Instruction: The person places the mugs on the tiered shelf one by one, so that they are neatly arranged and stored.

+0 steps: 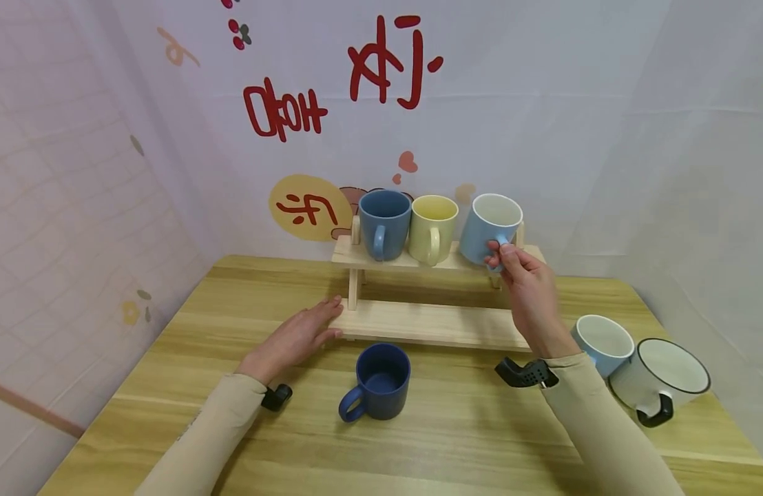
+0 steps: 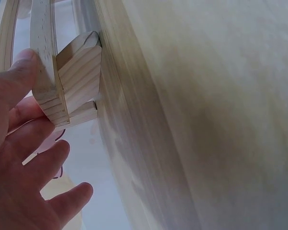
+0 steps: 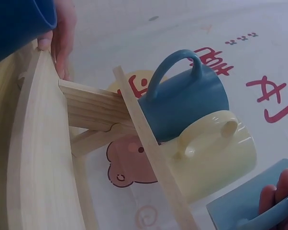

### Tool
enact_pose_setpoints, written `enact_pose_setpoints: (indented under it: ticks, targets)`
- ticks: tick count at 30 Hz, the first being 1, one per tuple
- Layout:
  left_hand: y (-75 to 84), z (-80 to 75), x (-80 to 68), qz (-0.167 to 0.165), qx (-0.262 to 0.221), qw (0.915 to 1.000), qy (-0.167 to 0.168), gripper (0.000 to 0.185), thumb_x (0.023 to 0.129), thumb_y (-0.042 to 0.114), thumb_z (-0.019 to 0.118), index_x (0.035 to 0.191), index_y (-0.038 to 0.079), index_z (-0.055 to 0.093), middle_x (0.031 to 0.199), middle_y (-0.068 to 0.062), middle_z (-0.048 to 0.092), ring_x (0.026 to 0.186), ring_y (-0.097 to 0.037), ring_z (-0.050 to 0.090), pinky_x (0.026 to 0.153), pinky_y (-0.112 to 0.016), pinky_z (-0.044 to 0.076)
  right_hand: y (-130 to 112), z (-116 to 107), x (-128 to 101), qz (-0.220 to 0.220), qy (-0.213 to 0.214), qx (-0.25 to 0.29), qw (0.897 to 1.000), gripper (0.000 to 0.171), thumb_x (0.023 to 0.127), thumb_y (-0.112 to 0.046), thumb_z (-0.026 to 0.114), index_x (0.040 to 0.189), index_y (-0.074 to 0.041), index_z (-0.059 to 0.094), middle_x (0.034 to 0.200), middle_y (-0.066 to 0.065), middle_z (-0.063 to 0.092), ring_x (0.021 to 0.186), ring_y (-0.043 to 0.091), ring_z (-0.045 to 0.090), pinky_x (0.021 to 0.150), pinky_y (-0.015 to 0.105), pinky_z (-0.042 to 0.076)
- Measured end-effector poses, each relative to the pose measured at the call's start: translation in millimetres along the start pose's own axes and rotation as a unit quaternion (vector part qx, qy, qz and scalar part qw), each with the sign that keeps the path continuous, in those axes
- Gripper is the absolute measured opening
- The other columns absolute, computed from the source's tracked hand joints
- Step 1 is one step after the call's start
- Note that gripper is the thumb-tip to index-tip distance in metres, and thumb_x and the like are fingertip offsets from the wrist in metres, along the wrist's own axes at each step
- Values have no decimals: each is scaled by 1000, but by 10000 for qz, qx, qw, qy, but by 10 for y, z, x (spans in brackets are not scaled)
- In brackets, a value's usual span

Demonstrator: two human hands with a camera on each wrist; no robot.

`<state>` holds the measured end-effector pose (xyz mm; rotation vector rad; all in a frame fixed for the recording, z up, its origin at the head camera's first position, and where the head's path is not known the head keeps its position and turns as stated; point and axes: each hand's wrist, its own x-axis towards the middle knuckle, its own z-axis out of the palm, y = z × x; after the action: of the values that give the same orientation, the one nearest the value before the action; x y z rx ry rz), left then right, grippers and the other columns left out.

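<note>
On the right of the upper shelf, a light blue mug (image 1: 481,231) with a white inside stands slightly tilted. Its handle is pinched between the thumb and fingers of my right hand (image 1: 530,286). My left hand (image 1: 297,337) holds the left end of the lower board of a wooden two-tier rack (image 1: 425,324); the thumb lies on the board in the left wrist view, and some fingertips are hidden behind it. A pale yellow mug (image 1: 432,231) and a grey-blue mug (image 1: 384,227) stand to the left of the light blue one, handles facing me.
A dark blue mug (image 1: 384,382) is on the wooden table (image 1: 456,441) in front of the rack. At the right, another light blue mug (image 1: 603,341) and a white mug with a black rim (image 1: 660,375) stand close together. A printed cloth (image 1: 542,124) hangs behind the rack.
</note>
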<state>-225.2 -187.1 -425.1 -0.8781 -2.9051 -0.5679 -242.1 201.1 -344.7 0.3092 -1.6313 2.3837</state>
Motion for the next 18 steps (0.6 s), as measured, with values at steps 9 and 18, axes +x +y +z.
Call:
enact_pose_setpoints:
  ticks: [9,18]
  targets:
    - [5,14,1,-12,-13,10000,32,55,98,31,59,143,3,46,152,-12,36,134,-35,39,105,-51,37,76,35,86,185,173,-404,9989,34,96,-19,61,104,14,66,110,9,65,109,18,52,94,24,43]
    - [-3,23,12,-38,65,10000,-14,55,98,33,57,144,4,46,153,-11,35,135,-34,38,105,-51,36,47,27,113,392,94,-911,9950,33,96,-24,61,98,8,69,118,12,63,122,19,47,101,24,39]
